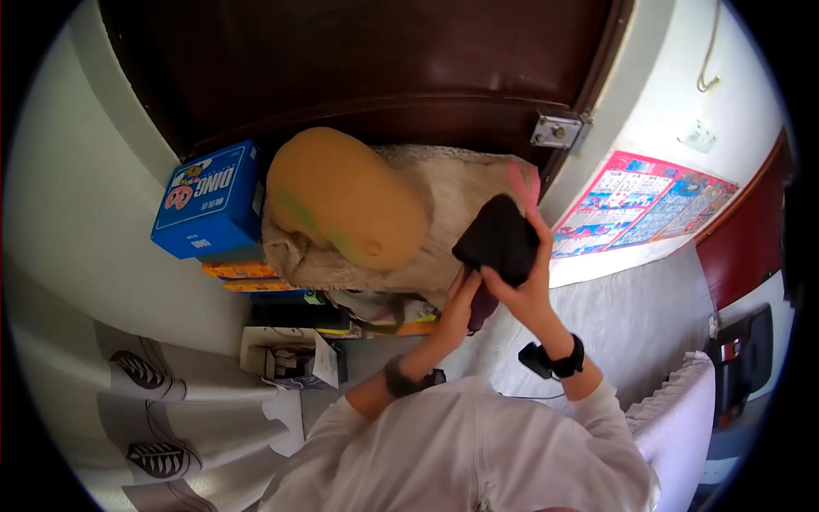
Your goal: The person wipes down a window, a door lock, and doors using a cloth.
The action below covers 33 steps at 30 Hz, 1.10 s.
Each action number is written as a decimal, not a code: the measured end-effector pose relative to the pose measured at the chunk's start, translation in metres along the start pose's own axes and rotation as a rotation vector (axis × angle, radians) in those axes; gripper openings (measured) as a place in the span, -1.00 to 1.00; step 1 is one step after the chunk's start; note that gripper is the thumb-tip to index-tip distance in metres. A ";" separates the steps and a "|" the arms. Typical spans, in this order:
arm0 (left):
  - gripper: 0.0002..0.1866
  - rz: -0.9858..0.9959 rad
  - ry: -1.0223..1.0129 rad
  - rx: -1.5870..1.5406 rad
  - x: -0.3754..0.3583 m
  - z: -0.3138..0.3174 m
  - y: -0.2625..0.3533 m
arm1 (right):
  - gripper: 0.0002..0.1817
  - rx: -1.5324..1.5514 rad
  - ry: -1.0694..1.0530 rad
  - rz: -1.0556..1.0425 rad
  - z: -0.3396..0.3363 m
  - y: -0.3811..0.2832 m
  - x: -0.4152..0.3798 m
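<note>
Cloth, black, bunched (502, 237): held at twelve o'clock, just beyond the left hand (455, 314) and against the right hand (531, 297). Right hand: curled round its four o'clock side, thumb on the near face, likely steadying its shape. Left hand: narrowed beneath, beside dark red cloth (484, 309), probably supporting. Cushion, tan (345, 198): ten o'clock, on beige cover (452, 175), which likely protects the surface. Box, blue (205, 203): farther, between nine and ten, stacked probably to save floor.
</note>
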<state>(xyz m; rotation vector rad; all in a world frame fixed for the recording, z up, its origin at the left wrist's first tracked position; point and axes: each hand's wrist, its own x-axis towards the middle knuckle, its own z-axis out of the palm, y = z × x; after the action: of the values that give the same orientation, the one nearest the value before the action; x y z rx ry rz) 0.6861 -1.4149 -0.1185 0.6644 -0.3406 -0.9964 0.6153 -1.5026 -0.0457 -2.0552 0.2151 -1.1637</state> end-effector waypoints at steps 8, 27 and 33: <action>-0.64 -0.063 -0.103 -0.451 0.078 0.042 0.104 | -0.26 -0.163 -0.039 -0.117 0.047 -0.006 0.156; -0.77 0.232 0.287 -0.809 0.159 0.006 0.212 | -0.27 -0.252 -0.981 -0.348 0.218 0.081 0.313; -0.57 0.438 0.275 -0.802 0.148 -0.013 0.265 | -0.25 -0.232 -1.363 -0.151 0.289 0.031 0.343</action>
<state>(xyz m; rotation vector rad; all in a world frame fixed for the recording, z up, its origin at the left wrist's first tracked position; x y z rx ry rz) 0.9444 -1.4390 0.0402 -0.0182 0.1631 -0.5339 1.0475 -1.5356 0.0743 -2.6174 -0.4932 0.3810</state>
